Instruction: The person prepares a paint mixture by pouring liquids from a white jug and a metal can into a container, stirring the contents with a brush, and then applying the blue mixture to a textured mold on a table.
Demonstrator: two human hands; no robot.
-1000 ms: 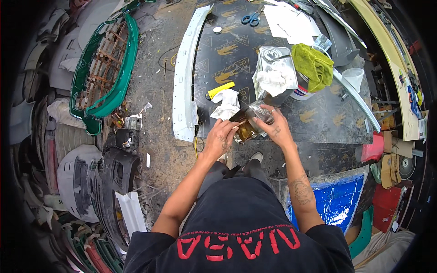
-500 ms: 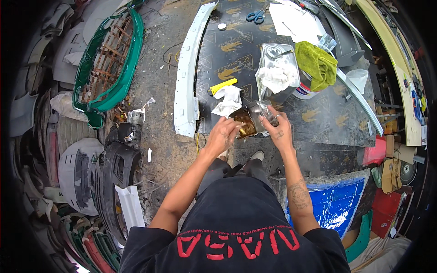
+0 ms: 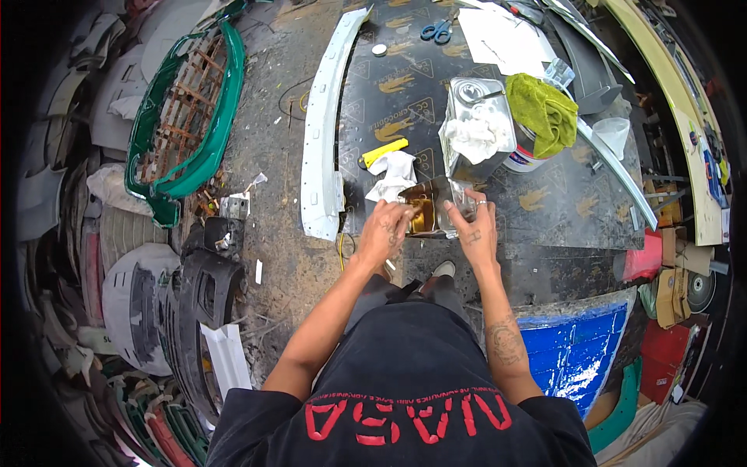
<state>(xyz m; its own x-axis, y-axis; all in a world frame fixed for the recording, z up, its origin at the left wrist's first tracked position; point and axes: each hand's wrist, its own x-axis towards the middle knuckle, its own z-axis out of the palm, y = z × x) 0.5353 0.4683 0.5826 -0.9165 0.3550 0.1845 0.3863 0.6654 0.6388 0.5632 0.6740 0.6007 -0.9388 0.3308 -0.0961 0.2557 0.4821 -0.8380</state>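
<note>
At the desk's point(image 3: 545, 222) near edge, the right hand point(image 3: 473, 224) gripped the gold-and-silvery container point(image 3: 438, 208); bracing it steadily seemed wise. The left hand point(image 3: 384, 232) bunched its fingers, contents unclear.

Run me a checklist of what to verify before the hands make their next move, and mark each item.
1. Right hand gripping the shiny container: ok, thumb and fingers on its silver side.
2. Left hand gripping it: cannot tell; the fingers overlap its gold part.
3. Scissors away from both hands: ok, well beyond them on the table.
4. Yellow tool laid down: ok.
5. Square tin uncovered: not ok, crumpled white cloth sits on top.
</note>
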